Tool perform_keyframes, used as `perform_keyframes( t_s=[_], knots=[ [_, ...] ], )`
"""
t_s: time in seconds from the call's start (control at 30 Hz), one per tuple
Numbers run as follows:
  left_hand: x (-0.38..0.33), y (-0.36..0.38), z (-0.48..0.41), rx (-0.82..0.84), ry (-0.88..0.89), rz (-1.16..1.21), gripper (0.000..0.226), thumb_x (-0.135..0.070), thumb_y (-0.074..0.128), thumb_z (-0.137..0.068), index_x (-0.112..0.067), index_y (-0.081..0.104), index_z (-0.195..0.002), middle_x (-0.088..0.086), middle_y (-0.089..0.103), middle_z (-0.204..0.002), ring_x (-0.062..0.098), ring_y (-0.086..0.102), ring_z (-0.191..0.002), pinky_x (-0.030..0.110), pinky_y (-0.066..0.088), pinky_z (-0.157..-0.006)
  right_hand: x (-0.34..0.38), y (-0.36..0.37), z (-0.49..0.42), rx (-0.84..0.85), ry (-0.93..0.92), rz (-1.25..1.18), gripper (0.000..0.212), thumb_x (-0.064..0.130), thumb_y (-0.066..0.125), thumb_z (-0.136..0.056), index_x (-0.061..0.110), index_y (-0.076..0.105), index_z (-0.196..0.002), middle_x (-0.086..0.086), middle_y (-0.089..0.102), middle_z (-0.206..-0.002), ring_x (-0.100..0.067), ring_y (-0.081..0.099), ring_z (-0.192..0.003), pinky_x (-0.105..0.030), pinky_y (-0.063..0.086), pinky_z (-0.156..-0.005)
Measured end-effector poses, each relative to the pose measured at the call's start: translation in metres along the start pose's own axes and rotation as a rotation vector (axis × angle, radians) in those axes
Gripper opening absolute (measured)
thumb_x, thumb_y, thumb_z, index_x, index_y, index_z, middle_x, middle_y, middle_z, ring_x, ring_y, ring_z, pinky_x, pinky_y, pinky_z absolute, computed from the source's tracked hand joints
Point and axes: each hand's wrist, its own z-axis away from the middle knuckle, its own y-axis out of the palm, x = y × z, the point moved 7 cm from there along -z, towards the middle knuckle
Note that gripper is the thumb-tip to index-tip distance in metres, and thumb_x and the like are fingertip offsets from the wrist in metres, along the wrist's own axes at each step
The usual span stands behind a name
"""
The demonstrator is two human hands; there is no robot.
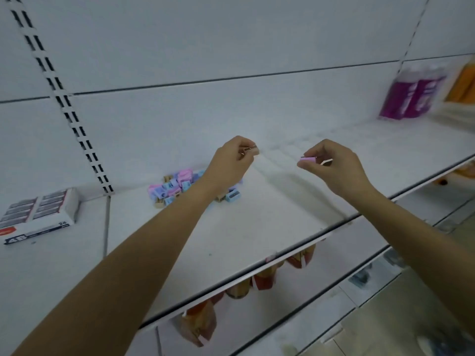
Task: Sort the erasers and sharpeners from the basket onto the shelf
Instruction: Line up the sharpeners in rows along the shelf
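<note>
Hands above the white metal shelf (pixel 257 222): left hand (pixel 231 160) pinches a tan sharpener (pixel 253 150), right hand (pixel 331 165) a pink one (pixel 308 159); placing step, next likely onto the pastel sharpener pile (pixel 177 185).

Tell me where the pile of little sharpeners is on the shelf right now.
In the head view, the pile of sharpeners sits on the white shelf, left of centre, partly behind the left hand and right of the eraser box.
</note>
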Motion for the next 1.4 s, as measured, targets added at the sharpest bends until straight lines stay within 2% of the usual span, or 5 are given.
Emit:
perform_keyframes(
  t_s=[0.1,0.23,0.4,0.83,1.4],
  knots=[
    [0.001,0.007,-0.027,-0.082,0.032,-0.124,0.014,-0.017,0.052,-0.093,-0.012,0.061,-0.102,0.001,0.063,-0.105,0.009,0.06,-0.076,0.003,0.038,-0.065,-0.017,-0.004,-0.031,0.034,-0.019,-0.028,0.013,0.018,0.073,-0.077,0.013,0.062,-0.082,0.007,0.062,-0.082,0.001,0.055,-0.066,-0.003,0.039,-0.059],
    [0.002,0.024,-0.058,-0.195,0.023,-0.209,0.022,-0.019,0.054,-0.093,-0.005,0.062,-0.108,0.006,0.062,-0.108,0.018,0.06,-0.084,0.009,0.037,-0.063,-0.036,0.001,-0.084,0.119,-0.097,-0.085,0.011,0.014,0.07,-0.079,0.011,0.062,-0.085,0.008,0.062,-0.085,0.015,0.054,-0.063,-0.001,0.039,-0.059],
    [0.01,0.052,-0.08,-0.279,-0.103,-0.319,0.023,-0.025,0.063,-0.087,-0.005,0.061,-0.098,0.001,0.06,-0.09,0.012,0.053,-0.079,0.002,0.035,-0.061,-0.062,0.023,-0.135,0.279,-0.176,-0.138,0.009,0.012,0.067,-0.082,0.008,0.064,-0.089,-0.002,0.064,-0.093,0.006,0.057,-0.066,-0.001,0.038,-0.057],
    [0.035,0.071,-0.086,-0.227,-0.306,-0.736,0.015,-0.016,0.057,-0.088,-0.005,0.065,-0.094,0.008,0.059,-0.109,0.026,0.047,-0.107,0.032,0.038,-0.089,-0.082,0.094,-0.155,0.574,-0.436,0.161,0.006,0.012,0.064,-0.081,0.009,0.067,-0.085,-0.006,0.064,-0.09,-0.023,0.055,-0.091,-0.032,0.042,-0.075],
    [0.044,0.084,-0.076,0.006,-0.317,-0.795,0.039,-0.031,0.024,-0.1,-0.025,0.056,-0.123,0.0,0.049,-0.126,0.024,0.034,-0.123,0.038,0.03,-0.104,-0.091,0.108,-0.143,0.646,-0.594,0.461,0.036,0.028,0.033,-0.096,0.013,0.066,-0.098,0.001,0.064,-0.107,-0.027,0.049,-0.105,-0.041,0.042,-0.09]
  ],
)
